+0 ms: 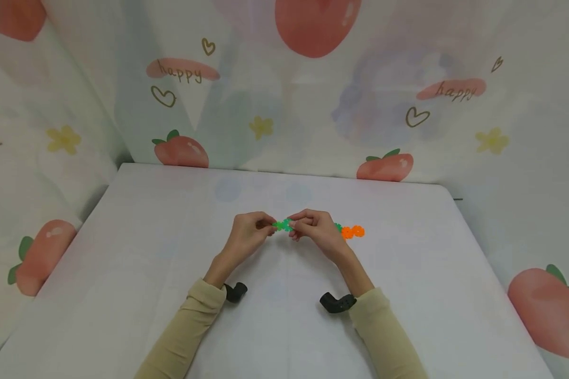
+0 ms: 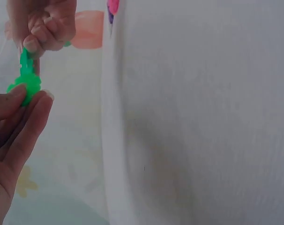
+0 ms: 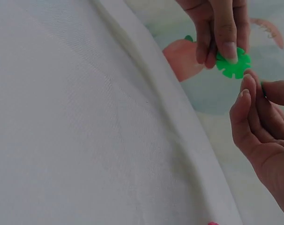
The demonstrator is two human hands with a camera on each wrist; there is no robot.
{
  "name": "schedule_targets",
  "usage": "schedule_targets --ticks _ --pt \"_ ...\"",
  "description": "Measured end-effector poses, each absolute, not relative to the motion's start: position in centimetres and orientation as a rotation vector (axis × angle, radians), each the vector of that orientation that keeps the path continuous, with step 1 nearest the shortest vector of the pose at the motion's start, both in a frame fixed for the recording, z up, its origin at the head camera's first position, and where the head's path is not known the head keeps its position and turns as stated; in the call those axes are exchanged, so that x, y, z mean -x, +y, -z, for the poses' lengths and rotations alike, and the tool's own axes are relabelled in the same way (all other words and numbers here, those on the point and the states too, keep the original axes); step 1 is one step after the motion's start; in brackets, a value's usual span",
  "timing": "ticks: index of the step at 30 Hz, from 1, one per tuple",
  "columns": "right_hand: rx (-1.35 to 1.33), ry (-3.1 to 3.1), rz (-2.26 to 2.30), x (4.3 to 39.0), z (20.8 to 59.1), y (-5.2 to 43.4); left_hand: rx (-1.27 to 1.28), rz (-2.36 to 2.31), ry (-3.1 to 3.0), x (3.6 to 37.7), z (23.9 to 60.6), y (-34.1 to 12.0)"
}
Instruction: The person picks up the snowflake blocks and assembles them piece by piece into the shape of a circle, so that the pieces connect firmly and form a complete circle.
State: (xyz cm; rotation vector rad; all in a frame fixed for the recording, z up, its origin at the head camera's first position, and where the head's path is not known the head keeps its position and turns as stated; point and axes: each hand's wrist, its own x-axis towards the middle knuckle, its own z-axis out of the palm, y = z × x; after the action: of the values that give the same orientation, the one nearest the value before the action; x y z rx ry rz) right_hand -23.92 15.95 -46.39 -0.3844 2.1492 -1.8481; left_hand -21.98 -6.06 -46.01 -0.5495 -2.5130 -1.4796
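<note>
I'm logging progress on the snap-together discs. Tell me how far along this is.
Done: a short chain of green and orange discs already hangs together beside the right hand. In hand: the left hand pinches a green disc edge-on against the piece the right hand grips. Left: whether that joint is fully seated cannot be told; no loose discs show on the table.

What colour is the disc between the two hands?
Green; the disc shows best in the right wrist view.

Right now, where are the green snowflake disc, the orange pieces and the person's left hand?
green snowflake disc (image 3: 233,64): right wrist view, on the disc's flat notched face.
orange pieces (image 1: 353,231): head view, where the two orange discs meet.
left hand (image 1: 247,233): head view, on the back of the hand.
</note>
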Motion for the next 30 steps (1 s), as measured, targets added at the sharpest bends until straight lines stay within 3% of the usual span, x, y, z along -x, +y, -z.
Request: schedule_targets --ticks 7,19,30 --pt "0.374 2.156 1.787 24.2 45.7 16.1 0.598 1.515 -2.508 21.4 45.5 -5.6" --pt "0.407 2.212 1.742 23.7 45.1 16.1 0.202 2.470 -2.533 21.7 45.3 -6.0" --pt "0.414 2.612 1.427 24.3 44.4 19.4 0.031 2.574 -2.485 21.8 44.9 -7.0"
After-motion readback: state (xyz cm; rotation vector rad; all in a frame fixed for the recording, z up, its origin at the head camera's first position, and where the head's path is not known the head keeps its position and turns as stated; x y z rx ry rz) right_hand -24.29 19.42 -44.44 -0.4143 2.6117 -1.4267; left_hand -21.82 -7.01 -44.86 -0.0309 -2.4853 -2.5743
